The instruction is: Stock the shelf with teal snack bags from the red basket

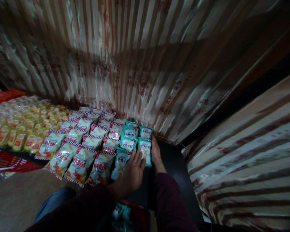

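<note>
- Packet (146, 149), teal-edged: front of the rightmost column on black desk (180, 170), between the two hands.
- Left hand (133, 172): loosely open, fingers extended over the packet's left edge and neighbouring teal packet (122, 161).
- Right hand (156, 150): loosely open, fingers along its right edge; can't tell if pressing.
- Handling: likely light, soft, slick film, crushable contents; best held by side edges, no squeezing the middle.

Your view is dim; broad shadow crosses the glinting striped curtain (145, 61) beyond the far edge of the worktop (177, 174).
</note>
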Tool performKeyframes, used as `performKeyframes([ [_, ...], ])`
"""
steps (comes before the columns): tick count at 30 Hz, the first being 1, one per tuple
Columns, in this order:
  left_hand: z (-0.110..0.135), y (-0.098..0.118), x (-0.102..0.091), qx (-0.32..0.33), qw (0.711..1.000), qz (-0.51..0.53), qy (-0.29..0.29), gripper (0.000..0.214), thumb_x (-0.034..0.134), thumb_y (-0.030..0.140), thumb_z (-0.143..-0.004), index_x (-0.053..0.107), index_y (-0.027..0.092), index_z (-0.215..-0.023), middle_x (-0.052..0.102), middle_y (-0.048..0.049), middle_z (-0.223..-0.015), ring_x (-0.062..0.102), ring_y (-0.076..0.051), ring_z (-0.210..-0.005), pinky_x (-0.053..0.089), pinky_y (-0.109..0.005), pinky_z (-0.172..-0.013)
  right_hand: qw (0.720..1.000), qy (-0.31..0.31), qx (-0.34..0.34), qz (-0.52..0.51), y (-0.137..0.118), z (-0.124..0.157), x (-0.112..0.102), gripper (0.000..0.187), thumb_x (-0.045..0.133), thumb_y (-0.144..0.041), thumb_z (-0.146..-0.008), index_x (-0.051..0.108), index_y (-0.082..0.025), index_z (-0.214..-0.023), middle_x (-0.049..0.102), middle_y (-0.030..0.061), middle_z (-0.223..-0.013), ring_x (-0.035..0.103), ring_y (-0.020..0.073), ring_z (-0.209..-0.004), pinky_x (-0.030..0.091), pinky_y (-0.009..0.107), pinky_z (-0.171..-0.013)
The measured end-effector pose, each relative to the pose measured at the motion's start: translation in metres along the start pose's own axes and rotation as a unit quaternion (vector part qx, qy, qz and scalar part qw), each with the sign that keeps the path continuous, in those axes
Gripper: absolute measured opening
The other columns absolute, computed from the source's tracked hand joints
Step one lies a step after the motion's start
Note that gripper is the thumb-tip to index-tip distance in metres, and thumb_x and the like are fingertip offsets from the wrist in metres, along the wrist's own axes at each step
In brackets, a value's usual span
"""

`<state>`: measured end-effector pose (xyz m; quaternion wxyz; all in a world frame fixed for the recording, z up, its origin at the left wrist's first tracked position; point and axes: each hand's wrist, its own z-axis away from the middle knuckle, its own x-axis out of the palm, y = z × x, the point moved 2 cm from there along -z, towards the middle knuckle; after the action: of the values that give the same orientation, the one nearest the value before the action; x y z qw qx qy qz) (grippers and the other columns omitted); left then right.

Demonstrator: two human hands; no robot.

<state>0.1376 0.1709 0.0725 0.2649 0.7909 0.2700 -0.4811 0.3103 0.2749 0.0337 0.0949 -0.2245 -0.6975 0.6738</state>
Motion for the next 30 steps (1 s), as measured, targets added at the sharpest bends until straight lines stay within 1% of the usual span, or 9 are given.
performKeyframes([
  [2,-0.001,-0.003,0.001,-0.001,1.0,-0.002,-0.006,0.044,0.046,0.023,-0.089,0.054,0.006,-0.128,0.044,-0.0194,-0.145,0.022,-0.034,-0.144,0.015,-0.05,-0.118,1.0,-0.006,-0.004,-0.009,0.0,-0.002,0.003,0.071,0.04,-0.066,-0.083,0.056,-0.017,-0.133,0.05,0.0081,-0.143,0.043,0.0211,-0.134,0.026,0.033,-0.113],
  [6,-0.001,-0.007,0.006,0.005,1.0,-0.012,-0.008,0.042,0.045,0.024,-0.089,0.056,0.006,-0.125,0.046,-0.0193,-0.144,0.026,-0.034,-0.143,0.013,-0.05,-0.119,1.0,-0.009,-0.007,0.012,-0.003,-0.001,0.005,0.071,0.038,-0.066,-0.084,0.055,-0.017,-0.133,0.05,0.0088,-0.143,0.045,0.0216,-0.131,0.027,0.033,-0.112],
  [11,0.0,-0.007,0.014,0.01,1.0,-0.014,0.015,0.041,0.043,0.023,-0.091,0.055,0.006,-0.126,0.045,-0.02,-0.144,0.028,-0.032,-0.142,0.011,-0.05,-0.119,0.998,0.012,0.024,0.048,-0.003,0.004,0.001,0.078,0.039,-0.068,-0.083,0.047,-0.015,-0.139,0.048,0.012,-0.144,0.043,0.0241,-0.133,0.028,0.034,-0.111],
  [15,-0.001,-0.007,0.016,0.01,1.0,-0.009,0.01,0.044,0.045,0.025,-0.089,0.054,0.005,-0.128,0.045,-0.0221,-0.144,0.029,-0.033,-0.142,0.012,-0.05,-0.118,0.997,0.012,0.04,0.06,-0.003,0.009,0.002,0.079,0.04,-0.067,-0.083,0.043,-0.016,-0.142,0.052,0.0119,-0.141,0.049,0.0252,-0.129,0.033,0.034,-0.108],
  [18,-0.001,-0.008,0.016,0.012,1.0,-0.009,0.015,0.045,0.045,0.024,-0.089,0.053,0.005,-0.128,0.043,-0.0223,-0.145,0.027,-0.033,-0.142,0.013,-0.05,-0.118,0.996,0.027,0.051,0.064,-0.003,0.012,0.002,0.081,0.037,-0.068,-0.082,0.041,-0.016,-0.143,0.048,0.0123,-0.144,0.045,0.0258,-0.132,0.031,0.035,-0.11],
  [22,0.001,-0.007,0.013,0.015,1.0,0.001,0.024,0.044,0.045,0.024,-0.088,0.054,0.005,-0.127,0.043,-0.0221,-0.145,0.028,-0.032,-0.142,0.014,-0.05,-0.118,0.996,0.054,0.036,0.068,-0.003,0.022,-0.004,0.08,0.033,-0.068,-0.084,0.039,-0.017,-0.144,0.043,0.0112,-0.148,0.04,0.0247,-0.136,0.027,0.035,-0.112],
  [26,0.004,-0.004,0.008,0.023,1.0,-0.001,0.008,0.045,0.044,0.025,-0.089,0.053,0.005,-0.129,0.044,-0.022,-0.144,0.027,-0.032,-0.143,0.012,-0.051,-0.118,0.994,0.058,0.044,0.083,0.0,0.039,-0.011,0.08,0.03,-0.068,-0.084,0.041,-0.016,-0.143,0.043,0.0118,-0.148,0.038,0.0243,-0.137,0.026,0.035,-0.113],
  [30,0.007,0.0,0.004,0.026,0.999,-0.033,-0.034,0.048,0.045,0.028,-0.09,0.052,0.004,-0.131,0.04,-0.0235,-0.146,0.026,-0.034,-0.143,0.007,-0.052,-0.118,0.992,0.063,0.046,0.102,0.002,0.056,-0.016,0.081,0.03,-0.068,-0.083,0.044,-0.014,-0.141,0.044,0.0134,-0.147,0.039,0.0253,-0.137,0.027,0.037,-0.113],
])
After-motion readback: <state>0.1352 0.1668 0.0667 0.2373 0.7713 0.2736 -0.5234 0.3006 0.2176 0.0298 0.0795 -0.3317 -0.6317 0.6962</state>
